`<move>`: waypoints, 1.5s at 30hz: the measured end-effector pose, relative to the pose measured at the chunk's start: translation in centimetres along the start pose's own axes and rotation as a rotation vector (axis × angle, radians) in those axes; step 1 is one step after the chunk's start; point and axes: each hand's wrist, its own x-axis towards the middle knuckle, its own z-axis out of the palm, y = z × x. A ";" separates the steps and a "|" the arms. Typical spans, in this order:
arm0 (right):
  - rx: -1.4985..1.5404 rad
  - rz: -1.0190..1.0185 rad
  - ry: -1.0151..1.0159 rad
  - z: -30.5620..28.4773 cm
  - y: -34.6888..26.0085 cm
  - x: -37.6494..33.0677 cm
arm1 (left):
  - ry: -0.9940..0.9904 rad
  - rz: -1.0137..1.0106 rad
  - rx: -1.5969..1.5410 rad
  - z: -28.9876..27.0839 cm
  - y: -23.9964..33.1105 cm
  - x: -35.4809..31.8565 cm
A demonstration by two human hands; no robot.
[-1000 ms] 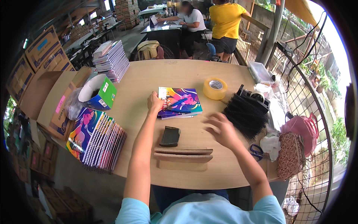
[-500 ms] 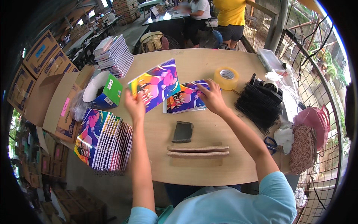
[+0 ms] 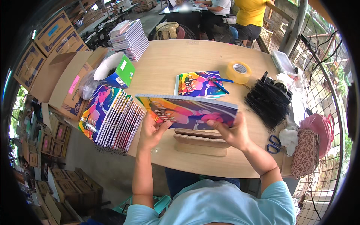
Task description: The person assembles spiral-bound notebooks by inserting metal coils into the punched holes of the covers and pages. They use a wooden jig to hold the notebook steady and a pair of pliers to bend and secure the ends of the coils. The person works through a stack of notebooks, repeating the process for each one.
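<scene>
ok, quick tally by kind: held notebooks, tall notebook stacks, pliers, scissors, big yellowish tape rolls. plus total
Held notebook: 1
Tall notebook stacks: 2
Pliers: 1
Scissors: 1
Big yellowish tape roll: 1
Total: 6

One held notebook [image 3: 187, 111], one tape roll [image 3: 239, 76], one scissors [image 3: 274, 144]

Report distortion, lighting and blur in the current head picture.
Head view: the pale wooden table looks bowed along its near edge; head view: daylight washes out the upper right, while brown cardboard boxes at lower left sit in shade; head view: the handheld multicoloured rectangular notebook looks slightly blurred.
</scene>
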 end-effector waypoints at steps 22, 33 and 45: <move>-0.325 0.131 -0.125 -1.1 3.1 -3.6 | -0.137 -0.106 -0.095 0.1 -7.8 -5.5; 0.368 0.158 0.177 -0.1 12.6 -10.0 | 0.161 -0.018 -0.141 6.4 -9.8 -5.6; -1.295 -0.249 0.203 -17.5 15.4 -4.9 | 0.360 0.134 0.178 7.4 -8.0 -5.4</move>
